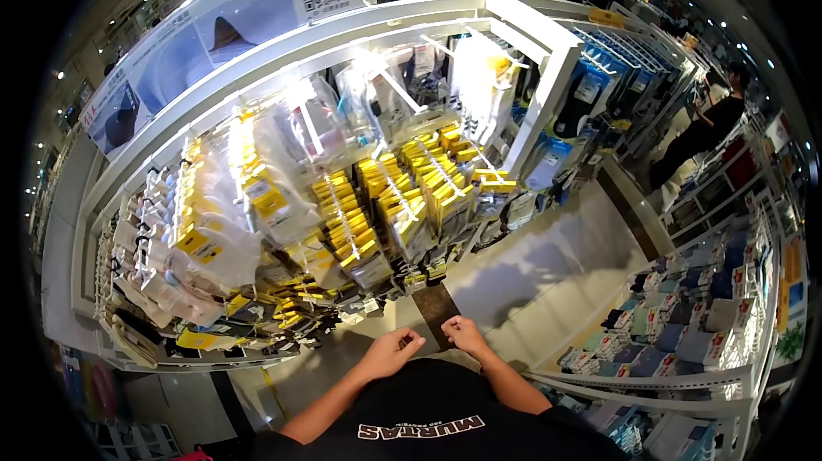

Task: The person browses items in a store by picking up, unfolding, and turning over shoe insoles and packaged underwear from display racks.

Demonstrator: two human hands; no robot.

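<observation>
My left hand (392,351) is held in front of my black shirt, its fingers curled in and the thumb close to them. To its right, a short gap away, my right hand (463,334) is bent into a loose fist. I see nothing in either hand, and neither one touches the goods. Beyond them hang rows of clear packs with yellow header cards (351,226) on metal hooks. The nearest packs to my hands are the low ones (295,311) on the rack's bottom rows.
A white display rack (539,110) curves across the front, topped by a sign (231,29) with a QR code. Blue packs (591,84) hang farther right. At the lower right, a shelf (728,384) holds folded items. A person in dark clothes (719,118) stands in the aisle.
</observation>
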